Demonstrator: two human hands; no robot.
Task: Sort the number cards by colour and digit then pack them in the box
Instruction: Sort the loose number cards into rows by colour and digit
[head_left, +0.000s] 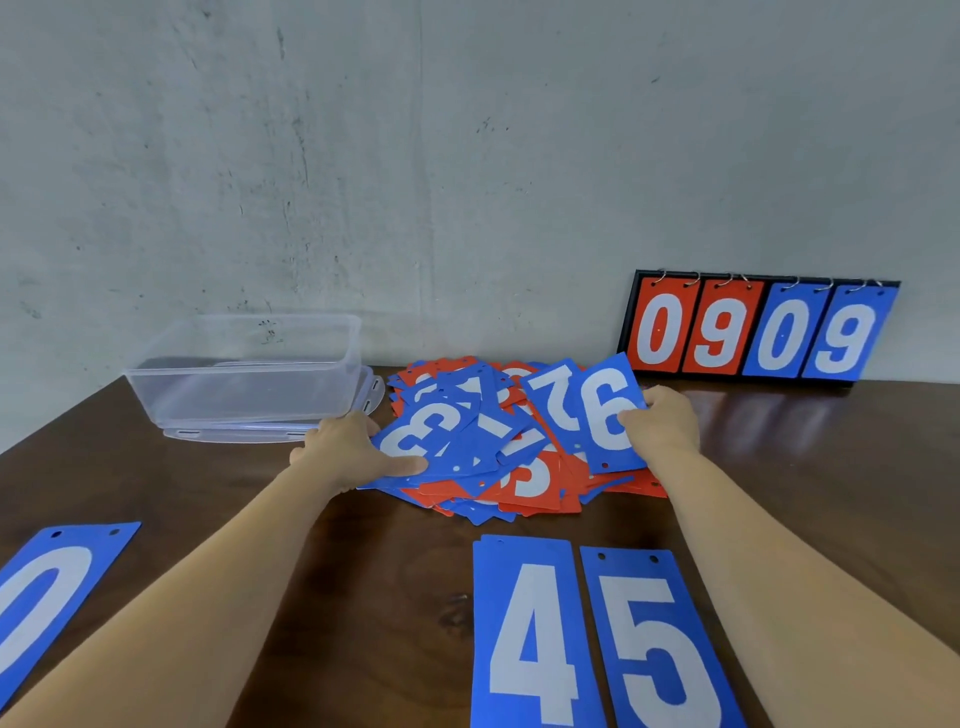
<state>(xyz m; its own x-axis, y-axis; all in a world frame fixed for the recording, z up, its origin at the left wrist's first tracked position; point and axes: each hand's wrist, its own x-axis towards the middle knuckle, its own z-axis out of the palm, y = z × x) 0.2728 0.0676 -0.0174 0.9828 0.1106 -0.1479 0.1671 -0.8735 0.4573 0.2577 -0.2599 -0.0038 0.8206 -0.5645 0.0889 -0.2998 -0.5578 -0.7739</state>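
Observation:
A loose heap of blue and red number cards (519, 467) lies in the middle of the dark wooden table. My left hand (348, 447) grips a blue card with a 3 (415, 431) at the heap's left side, thumb on top. My right hand (662, 421) holds a blue card that reads as a 6 or a 9 (605, 410), lifted at the heap's right side. Near me lie a blue 4 (530, 634), a blue 5 (660, 644) and, at the far left, a blue 0 (47, 592). The clear plastic box (244, 374) stands behind my left hand.
A flat clear lid (234, 434) lies under the box. A black scoreboard stand (758, 327) leans on the grey wall at the back right, showing red 0 and 9, blue 0 and 9. Bare table wood lies between the heap and the near cards.

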